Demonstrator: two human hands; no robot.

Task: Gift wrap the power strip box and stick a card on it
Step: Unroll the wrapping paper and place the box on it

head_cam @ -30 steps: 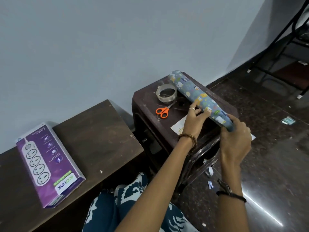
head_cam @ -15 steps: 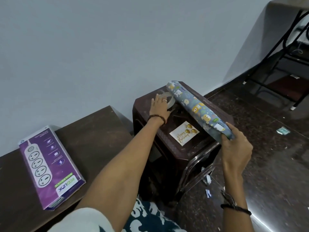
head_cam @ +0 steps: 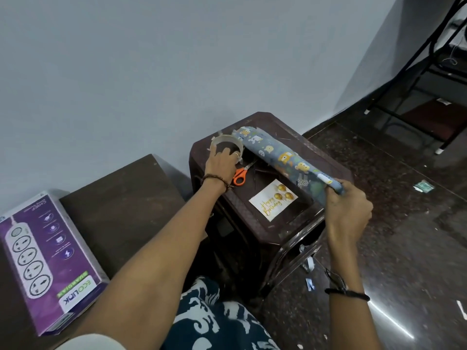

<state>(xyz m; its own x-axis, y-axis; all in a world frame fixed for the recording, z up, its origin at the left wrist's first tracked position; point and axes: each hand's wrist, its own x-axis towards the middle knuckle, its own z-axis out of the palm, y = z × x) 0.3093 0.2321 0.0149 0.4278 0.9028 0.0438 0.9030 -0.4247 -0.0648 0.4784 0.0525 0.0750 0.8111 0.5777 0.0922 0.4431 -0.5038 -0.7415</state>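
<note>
- A person sits facing a small dark stool, its top (head_cam: 326, 160) serving as a tabletop. A wooden bench (head_cam: 121, 205) stands to their left.
- The left hand (head_cam: 222, 162) reaches to the stool's far corner, fingers (head_cam: 233, 154) curled over a clear tape roll (head_cam: 227, 144), gripping its rim.
- The right hand (head_cam: 346, 210) is clenched around the near end of a wrapping paper roll (head_cam: 285, 157), blue with cartoon animals, lying diagonally across the stool.
- Orange-handled scissors (head_cam: 240, 175) lie just beside the left hand. A "Happy Birthday" card (head_cam: 273, 199) lies face up near the stool's front.
- The purple power strip box (head_cam: 50, 258) rests unwrapped on the bench, well apart from the supplies.
- Judgement: this step is gathering materials. It would go best by lifting the tape clear without nudging the scissors, keeping the paper roll level so it stays wound, and carrying both to the bench beside the box.
</note>
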